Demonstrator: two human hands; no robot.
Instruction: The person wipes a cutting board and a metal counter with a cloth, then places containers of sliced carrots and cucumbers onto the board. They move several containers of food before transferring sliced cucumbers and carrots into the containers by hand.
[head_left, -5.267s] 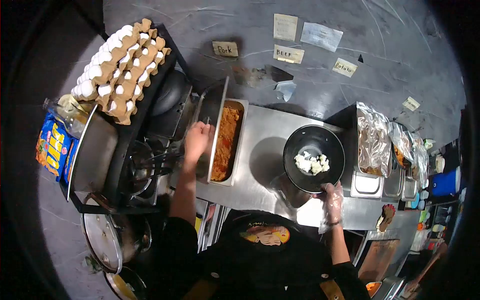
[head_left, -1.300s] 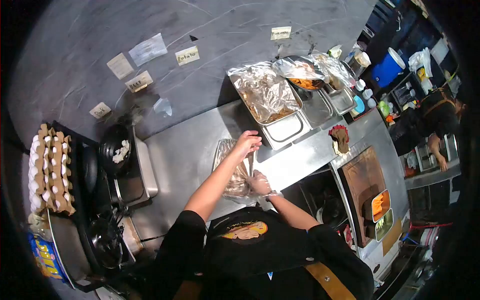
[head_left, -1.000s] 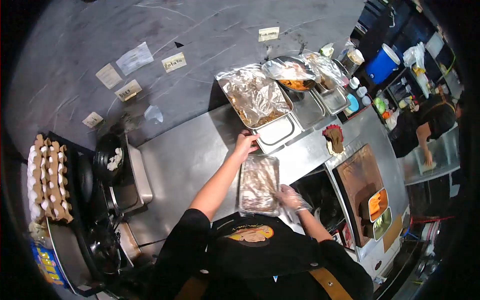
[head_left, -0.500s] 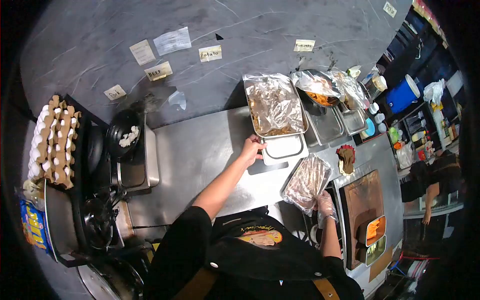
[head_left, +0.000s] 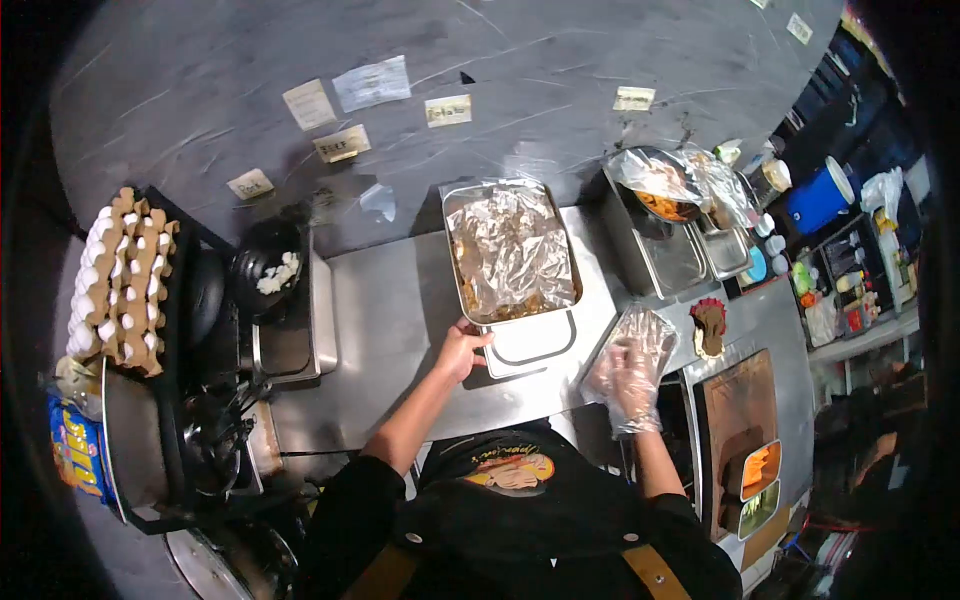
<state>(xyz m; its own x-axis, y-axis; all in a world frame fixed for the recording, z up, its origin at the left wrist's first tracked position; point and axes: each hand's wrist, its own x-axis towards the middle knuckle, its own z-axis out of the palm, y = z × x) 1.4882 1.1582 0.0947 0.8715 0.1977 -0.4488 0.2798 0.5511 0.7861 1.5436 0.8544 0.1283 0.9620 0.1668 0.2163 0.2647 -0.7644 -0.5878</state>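
gripping the stacked steel pans [head_left: 530,345], just beyond our left hand [head_left: 463,351], by one corner, we should hold them level; our gloved right hand [head_left: 631,382] lies outstretched on the plastic-wrapped tray [head_left: 650,328] beneath it.

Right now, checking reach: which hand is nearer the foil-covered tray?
Left. The left hand is by the tray, near-left corner; the right hand is farther right, on clear plastic.

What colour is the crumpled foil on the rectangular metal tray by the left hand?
Silver foil, best seen in the head view.
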